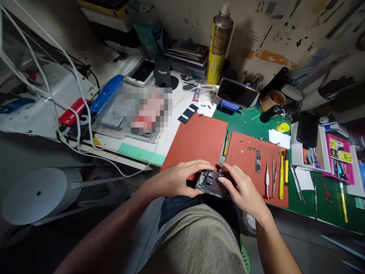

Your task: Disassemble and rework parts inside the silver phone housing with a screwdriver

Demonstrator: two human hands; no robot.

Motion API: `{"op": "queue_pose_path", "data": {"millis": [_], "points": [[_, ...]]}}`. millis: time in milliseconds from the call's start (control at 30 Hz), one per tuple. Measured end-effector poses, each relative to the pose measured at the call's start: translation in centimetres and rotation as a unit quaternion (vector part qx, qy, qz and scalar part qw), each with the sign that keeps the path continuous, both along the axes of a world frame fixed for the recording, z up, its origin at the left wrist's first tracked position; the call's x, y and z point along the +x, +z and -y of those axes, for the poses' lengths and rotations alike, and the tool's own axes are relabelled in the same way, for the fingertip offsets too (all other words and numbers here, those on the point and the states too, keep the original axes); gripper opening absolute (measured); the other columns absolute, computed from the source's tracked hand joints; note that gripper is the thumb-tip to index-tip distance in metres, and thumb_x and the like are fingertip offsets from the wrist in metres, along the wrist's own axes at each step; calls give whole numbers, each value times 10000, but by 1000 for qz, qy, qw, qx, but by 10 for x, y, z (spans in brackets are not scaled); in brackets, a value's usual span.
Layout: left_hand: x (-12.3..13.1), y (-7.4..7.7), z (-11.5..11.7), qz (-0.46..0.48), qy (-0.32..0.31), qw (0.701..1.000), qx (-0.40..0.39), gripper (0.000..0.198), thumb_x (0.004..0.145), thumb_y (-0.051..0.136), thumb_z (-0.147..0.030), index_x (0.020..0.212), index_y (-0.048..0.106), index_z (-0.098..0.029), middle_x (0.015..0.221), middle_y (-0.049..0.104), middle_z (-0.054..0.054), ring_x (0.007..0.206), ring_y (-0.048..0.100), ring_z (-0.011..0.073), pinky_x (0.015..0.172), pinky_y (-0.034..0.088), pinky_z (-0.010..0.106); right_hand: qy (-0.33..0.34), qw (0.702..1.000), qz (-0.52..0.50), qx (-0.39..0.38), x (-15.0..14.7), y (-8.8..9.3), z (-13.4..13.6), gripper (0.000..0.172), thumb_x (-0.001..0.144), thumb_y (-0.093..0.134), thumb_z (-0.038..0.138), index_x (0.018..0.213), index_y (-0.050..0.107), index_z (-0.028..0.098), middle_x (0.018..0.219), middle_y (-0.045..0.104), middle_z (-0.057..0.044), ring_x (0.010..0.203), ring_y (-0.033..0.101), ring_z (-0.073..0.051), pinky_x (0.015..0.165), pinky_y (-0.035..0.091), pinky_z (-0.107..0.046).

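An opened phone (213, 184) with a dark inner face and metal parts along its left end is held over the near edge of the desk, just above my lap. My left hand (185, 177) grips its left end, thumb on the near side and fingers on the far side. On the right, my right hand (242, 188) holds it with the thumb laid on the dark face; its fingers reach to the far edge. A phone logic board (258, 161) lies on the right brown mat (242, 179), beside several tiny parts.
Right of the board lie a screwdriver (267, 180), tweezers (274, 177) and a yellow-handled tool (282, 175). A gold screwdriver (226, 142) rests between the mats. Behind stand a phone on a blue stand (238, 93) and a spray can (219, 45). White cables (76, 110) hang at left.
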State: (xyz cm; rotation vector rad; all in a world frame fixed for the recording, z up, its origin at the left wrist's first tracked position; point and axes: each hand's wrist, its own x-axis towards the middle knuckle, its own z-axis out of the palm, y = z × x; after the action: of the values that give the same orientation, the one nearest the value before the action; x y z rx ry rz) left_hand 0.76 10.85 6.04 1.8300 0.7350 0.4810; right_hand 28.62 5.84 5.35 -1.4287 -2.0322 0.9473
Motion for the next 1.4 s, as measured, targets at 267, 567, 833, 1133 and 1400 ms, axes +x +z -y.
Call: {"op": "queue_pose_path", "data": {"millis": [267, 567, 833, 1133, 1400], "points": [[5, -16, 10, 195, 78, 954, -216, 916, 903, 849, -201, 1669, 401, -426, 1716, 474, 83, 1539, 540, 283, 1240, 517, 421, -188, 919, -266, -221, -21, -1, 19, 404, 1014, 696, 569, 1133, 784, 193, 964, 796, -64, 826, 721, -190, 741, 573, -289], [77, -10, 67, 350, 292, 785, -420, 527, 1035, 707, -423, 1495, 551, -218, 1249, 797, 146, 1143, 786, 315, 956, 628, 390, -329, 857, -331, -217, -69, 8, 66, 411, 965, 756, 585, 1144, 733, 216, 770, 663, 11, 682, 541, -130, 634, 475, -236], [77, -1, 63, 305, 328, 793, -413, 404, 981, 749, -489, 1223, 629, -188, 936, 824, 93, 991, 816, 298, 833, 633, 358, -316, 886, -280, -191, -70, 3, 84, 333, 1012, 709, 533, 1138, 689, 225, 701, 640, 37, 609, 492, -115, 624, 456, -235], [80, 0, 62, 302, 326, 795, -412, 390, 957, 769, -520, 1115, 644, -186, 867, 815, 80, 915, 823, 288, 800, 637, 352, -327, 903, -230, -156, -67, 5, 86, 344, 984, 731, 543, 1089, 713, 217, 757, 719, 1, 618, 577, -134, 661, 542, -255], [81, 1, 62, 307, 315, 795, -418, 355, 989, 738, -507, 1121, 642, -191, 892, 812, 73, 908, 810, 261, 823, 623, 346, -323, 923, -189, -91, -65, 4, 86, 244, 1013, 718, 459, 1098, 699, 232, 948, 788, -42, 840, 728, -173, 836, 585, -284]]}}
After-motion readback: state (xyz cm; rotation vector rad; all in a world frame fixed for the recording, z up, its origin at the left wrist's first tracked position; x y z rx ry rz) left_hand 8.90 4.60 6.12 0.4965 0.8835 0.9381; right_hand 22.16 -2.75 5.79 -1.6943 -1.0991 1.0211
